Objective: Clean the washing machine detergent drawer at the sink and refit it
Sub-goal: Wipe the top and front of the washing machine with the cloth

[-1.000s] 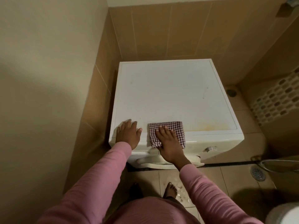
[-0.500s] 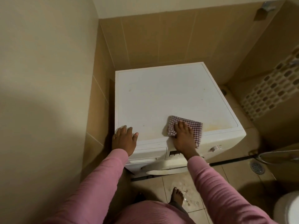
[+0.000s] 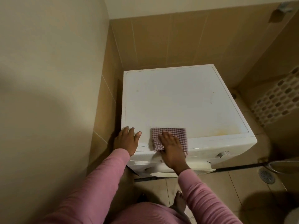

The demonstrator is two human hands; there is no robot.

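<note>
Head view: right hand (image 3: pixel 172 149), fingers straight, presses cloth (image 3: pixel 181 135) on washing machine (image 3: pixel 178 102) front edge. Left hand (image 3: pixel 127 141) rests flat on the front-left corner, above the drawer (image 3: pixel 145 161) seated in the front.

No lettering, brand or number can be read: the front panel (image 3: pixel 204 151) of the washing machine (image 3: pixel 178 101), from below the right hand (image 3: pixel 171 148) to the dial (image 3: pixel 222 154) beside it, shows only blur.

Checked woven cloth (image 3: pixel 169 139) on smooth white washing machine (image 3: pixel 169 101) top.
</note>
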